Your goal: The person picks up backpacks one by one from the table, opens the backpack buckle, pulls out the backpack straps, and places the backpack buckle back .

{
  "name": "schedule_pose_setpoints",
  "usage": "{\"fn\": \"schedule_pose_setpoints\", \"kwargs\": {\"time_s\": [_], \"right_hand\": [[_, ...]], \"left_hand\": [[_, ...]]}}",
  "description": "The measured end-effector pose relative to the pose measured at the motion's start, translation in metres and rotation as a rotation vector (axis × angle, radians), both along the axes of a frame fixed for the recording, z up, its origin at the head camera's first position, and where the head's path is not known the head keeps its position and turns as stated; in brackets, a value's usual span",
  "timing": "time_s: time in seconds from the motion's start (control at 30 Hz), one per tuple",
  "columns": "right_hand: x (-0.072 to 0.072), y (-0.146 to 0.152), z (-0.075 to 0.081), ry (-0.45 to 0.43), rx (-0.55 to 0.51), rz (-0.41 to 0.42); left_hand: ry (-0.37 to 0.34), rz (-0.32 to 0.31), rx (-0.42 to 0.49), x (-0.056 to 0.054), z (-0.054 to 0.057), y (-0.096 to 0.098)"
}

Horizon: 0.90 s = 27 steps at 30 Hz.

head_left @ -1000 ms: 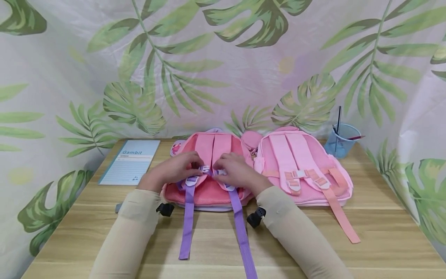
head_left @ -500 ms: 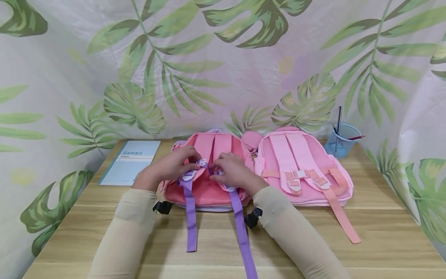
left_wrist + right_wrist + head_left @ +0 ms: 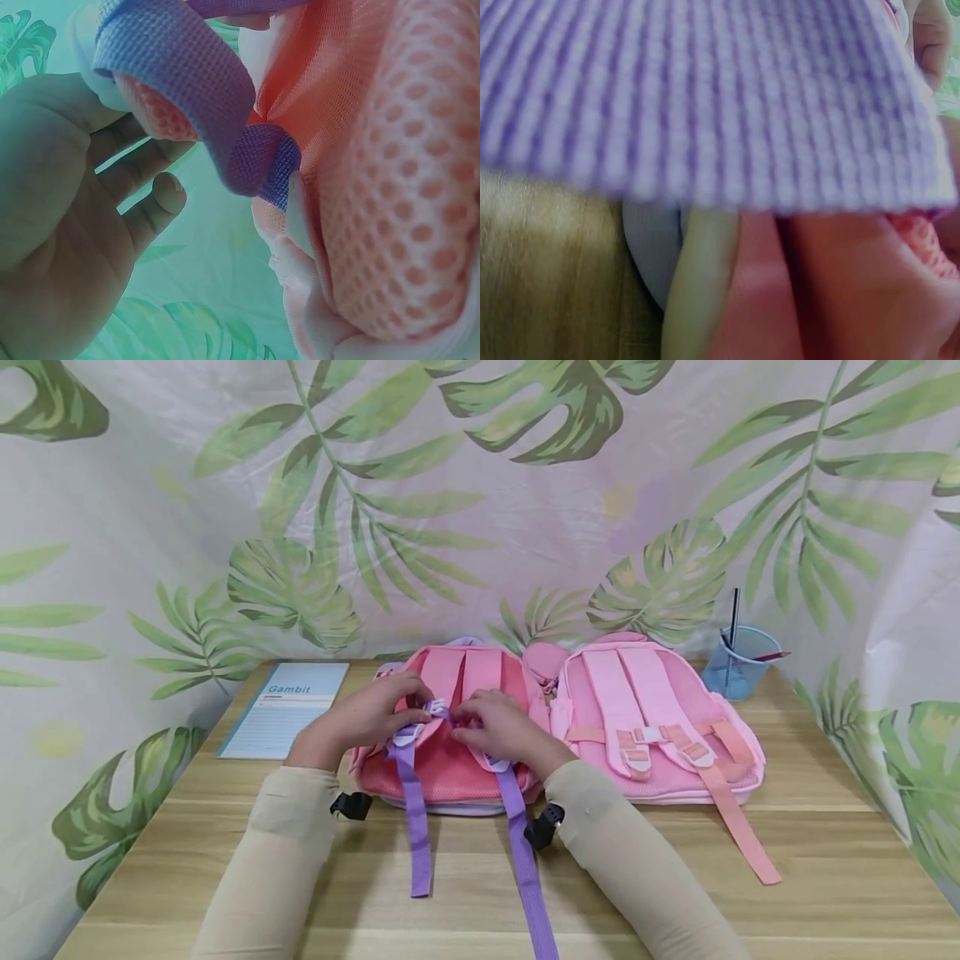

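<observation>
A coral-pink backpack [image 3: 465, 781] lies with its shoulder straps facing up. My left hand [image 3: 367, 714] pinches a white buckle [image 3: 435, 707] on purple webbing, raising the lower left shoulder strap. My right hand [image 3: 504, 727] has its fingers curled at a short purple strap [image 3: 442, 717] beside the right shoulder strap; its grip is partly hidden. Two loose purple webbing ends, left [image 3: 418, 843] and right [image 3: 527, 868], hang toward me. In the left wrist view, a looped purple strap [image 3: 180, 75] passes close to the hand. Purple webbing [image 3: 705, 97] covers much of the right wrist view.
A light-pink backpack [image 3: 675, 777] adjoins on the right, its white chest buckle [image 3: 647, 735] joined. Behind it stands a blue mesh pen cup [image 3: 738, 672] with pens. A notebook [image 3: 285, 714] lies to the left on the wooden table [image 3: 825, 860]. A leaf-printed curtain [image 3: 420, 527] hangs behind.
My left hand has raised the left strap and buckle slightly, and its loose purple end has swung to the right. My right hand has shifted only slightly.
</observation>
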State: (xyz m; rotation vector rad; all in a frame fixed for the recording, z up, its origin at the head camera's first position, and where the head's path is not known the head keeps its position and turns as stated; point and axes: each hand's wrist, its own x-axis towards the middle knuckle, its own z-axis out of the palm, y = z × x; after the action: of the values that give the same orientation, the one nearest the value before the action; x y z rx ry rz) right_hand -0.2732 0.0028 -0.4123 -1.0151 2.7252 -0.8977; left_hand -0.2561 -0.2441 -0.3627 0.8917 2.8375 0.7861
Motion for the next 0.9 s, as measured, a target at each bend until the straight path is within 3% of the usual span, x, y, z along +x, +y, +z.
{"fn": "schedule_pose_setpoints", "kwargs": {"time_s": [0.17, 0.43, 0.7, 0.9], "right_hand": [[-0.001, 0.0, 0.0, 0.006, -0.032, -0.004], [0.001, 0.004, 0.003, -0.09, -0.166, -0.049], [0.003, 0.007, 0.01, -0.108, -0.279, -0.058], [0.004, 0.01, 0.014, -0.223, -0.404, -0.085]], "left_hand": [[-0.019, 0.029, -0.008, 0.001, -0.001, -0.001], [-0.032, 0.032, 0.01, 0.001, -0.003, -0.002], [-0.041, 0.054, 0.016, 0.001, -0.005, -0.003], [-0.06, 0.075, 0.013, 0.002, -0.006, -0.004]]}}
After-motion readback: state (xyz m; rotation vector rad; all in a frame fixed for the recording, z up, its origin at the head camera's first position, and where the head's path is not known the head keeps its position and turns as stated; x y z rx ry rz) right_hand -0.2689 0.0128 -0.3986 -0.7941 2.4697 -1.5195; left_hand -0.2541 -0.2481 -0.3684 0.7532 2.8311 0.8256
